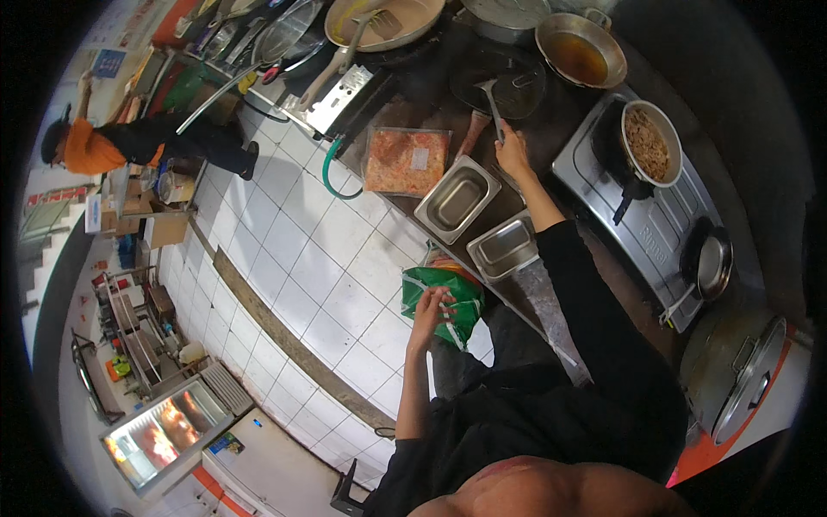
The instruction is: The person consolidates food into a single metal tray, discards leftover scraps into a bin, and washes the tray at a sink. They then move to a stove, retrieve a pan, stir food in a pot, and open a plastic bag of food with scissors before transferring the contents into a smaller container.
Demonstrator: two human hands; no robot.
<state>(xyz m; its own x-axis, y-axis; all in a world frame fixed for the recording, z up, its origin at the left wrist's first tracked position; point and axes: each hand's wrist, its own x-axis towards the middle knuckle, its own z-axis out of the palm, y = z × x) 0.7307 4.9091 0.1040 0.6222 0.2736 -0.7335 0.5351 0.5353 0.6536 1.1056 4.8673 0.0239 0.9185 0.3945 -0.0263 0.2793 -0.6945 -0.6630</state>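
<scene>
My right hand point(512, 153) is closed around the handle of a spatula point(492, 103), whose head rests over a dark round pan point(526, 90) on the dark worktop. Beside that pan lies its reddish-brown handle point(473, 132). Nearer me are a rectangular steel container point(454, 200) and another steel container point(502, 249), partly behind my right forearm. A sealed clear bag of reddish food point(404, 161) lies left of them. My left hand point(431, 313) hangs with its fingers apart in front of a green bag point(462, 294) below the worktop's edge; it appears to hold nothing.
A gas stove point(652, 226) on the right carries a pan of cooked shredded food point(646, 143) and a small pan point(712, 265). A pan of brown liquid point(578, 57) and a frying pan point(413, 19) stand at the back. Another person point(103, 145) stands far left.
</scene>
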